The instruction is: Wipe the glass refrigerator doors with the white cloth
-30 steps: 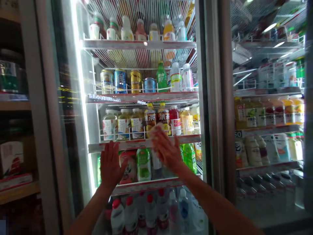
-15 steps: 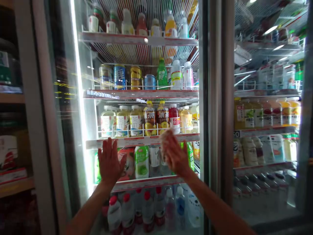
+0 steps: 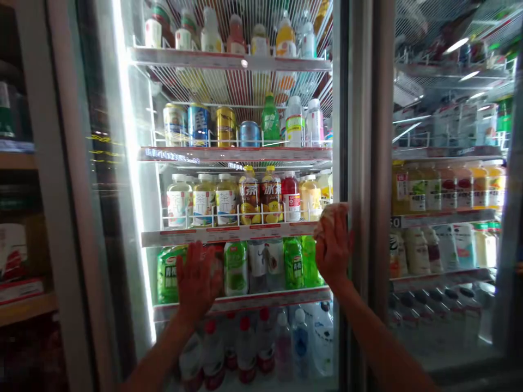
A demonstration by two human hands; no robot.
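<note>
A glass fridge door (image 3: pixel 245 234) stands in front of me, with lit drink shelves behind it. My right hand (image 3: pixel 335 250) presses a crumpled pale cloth (image 3: pixel 330 215) against the glass, near the right metal frame. Lower on the left, my left hand (image 3: pixel 199 280) is raised with its fingers spread and holds nothing. It is before the row with the green bottles (image 3: pixel 169 275); whether the palm touches the glass I cannot tell. Dark iced tea bottles (image 3: pixel 260 196) with yellow caps stand between the hands, one shelf higher.
A metal door frame (image 3: pixel 363 163) runs upright on the right, and a second fridge section (image 3: pixel 449 190) with drinks lies beyond it. On the left is a metal post (image 3: pixel 57 190) beside darker shelves. Red-capped bottles (image 3: pixel 246 348) fill the bottom.
My right hand has swept right with the cloth, from the middle of the glass to near its right edge. My left hand has shifted slightly right and down.
</note>
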